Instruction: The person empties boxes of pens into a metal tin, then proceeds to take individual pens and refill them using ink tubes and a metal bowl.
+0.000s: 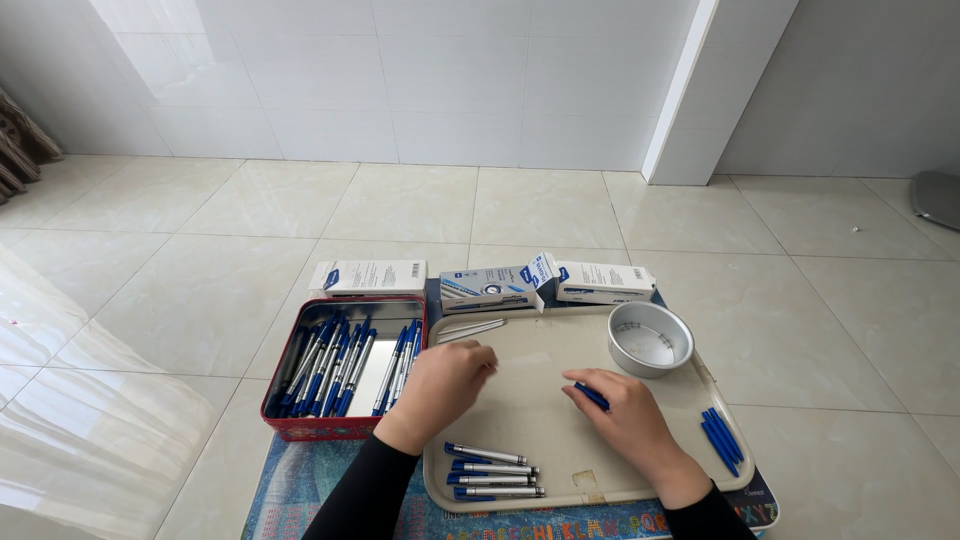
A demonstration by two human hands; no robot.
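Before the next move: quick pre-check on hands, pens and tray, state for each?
1. Right hand has a grip on a blue pen part: ok, it shows between the fingers.
2. Left hand contents: cannot tell, fingers curl over whatever is there.
3. Beige tray has bare space between the hands: ok.
4. Row of grey-barrelled pens lies sorted at the tray's near edge: ok.
5. Loose blue caps sit on the tray's right rim area: ok.
6. Red tin stocked with pens: ok.
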